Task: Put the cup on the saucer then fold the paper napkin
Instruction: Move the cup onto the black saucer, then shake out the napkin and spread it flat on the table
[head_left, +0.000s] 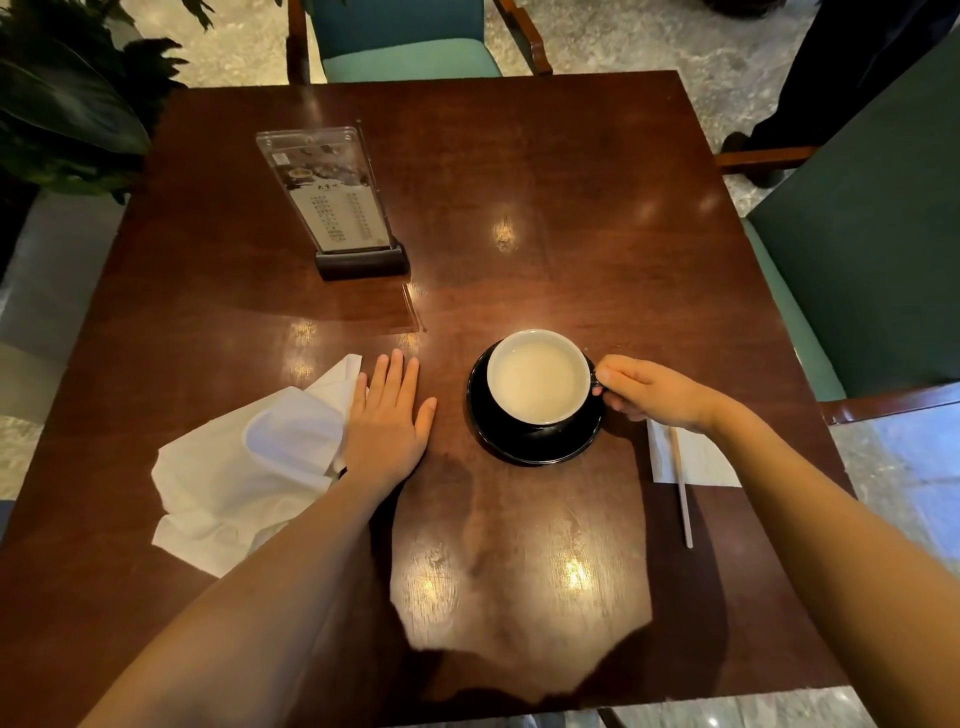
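Observation:
A black cup with a white inside, filled with a pale milky drink, stands on a black saucer right of the table's middle. My right hand pinches the cup's handle on its right side. A crumpled white paper napkin lies unfolded on the left. My left hand lies flat on the table with straight fingers, its outer edge touching the napkin's right border.
An acrylic menu stand on a dark base stands at the back left. A second flat napkin with a thin stick on it lies under my right forearm. Teal chairs surround the wooden table; a plant is far left.

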